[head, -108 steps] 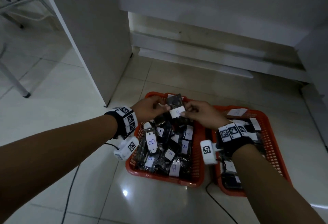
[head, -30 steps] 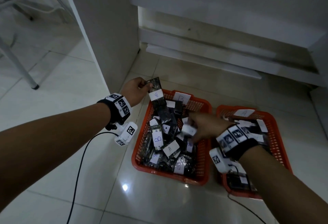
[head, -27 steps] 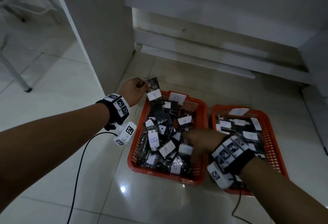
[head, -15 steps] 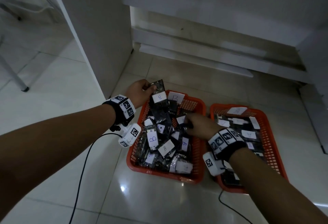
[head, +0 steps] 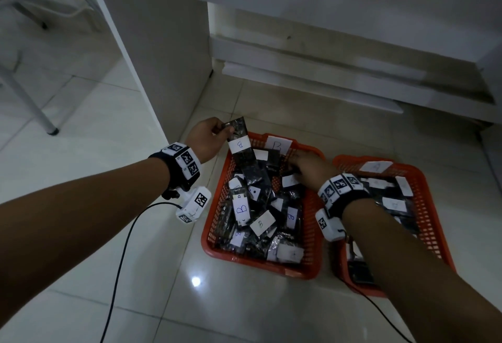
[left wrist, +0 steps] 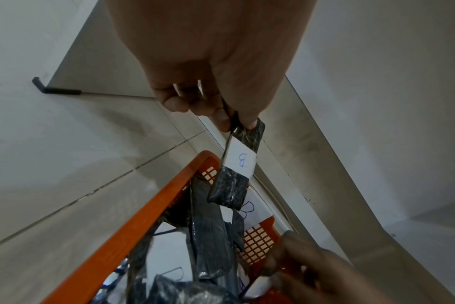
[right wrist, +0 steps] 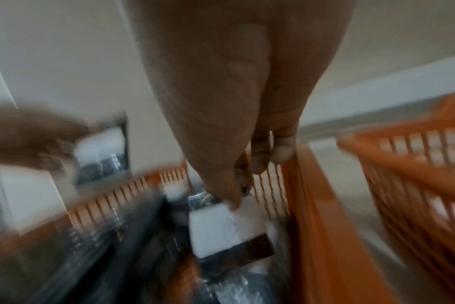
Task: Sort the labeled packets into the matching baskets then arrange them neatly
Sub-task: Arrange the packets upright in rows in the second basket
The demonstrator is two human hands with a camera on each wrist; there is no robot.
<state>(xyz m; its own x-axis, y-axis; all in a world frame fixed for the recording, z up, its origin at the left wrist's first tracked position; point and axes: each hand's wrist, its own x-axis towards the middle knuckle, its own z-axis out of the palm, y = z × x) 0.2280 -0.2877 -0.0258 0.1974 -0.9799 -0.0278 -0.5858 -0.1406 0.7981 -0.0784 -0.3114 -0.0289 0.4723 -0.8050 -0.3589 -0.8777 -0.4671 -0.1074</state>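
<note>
My left hand [head: 225, 128] pinches the top of a dark packet with a white "B" label [head: 239, 144] and holds it over the far left corner of the left orange basket [head: 217, 206]. In the left wrist view the left hand [left wrist: 234, 121] has this B packet [left wrist: 240, 162] hanging from thumb and fingers. My right hand [head: 296, 163] reaches into the far right part of that basket. The blurred right wrist view shows the right hand [right wrist: 243, 191] pinching a white-labelled packet [right wrist: 221, 230]. The basket holds several B packets [head: 241, 208].
A second orange basket [head: 426, 206] with a paper "A" card [head: 376, 166] stands to the right, touching the first. A "B" card [head: 278, 144] stands on the left basket's far wall. A white cabinet panel [head: 152, 43] rises at the left, and a black cable [head: 122, 255] crosses the tiled floor.
My right hand has moved from the middle of the left basket to its far right corner. The left hand still holds the B packet at the far left corner.
</note>
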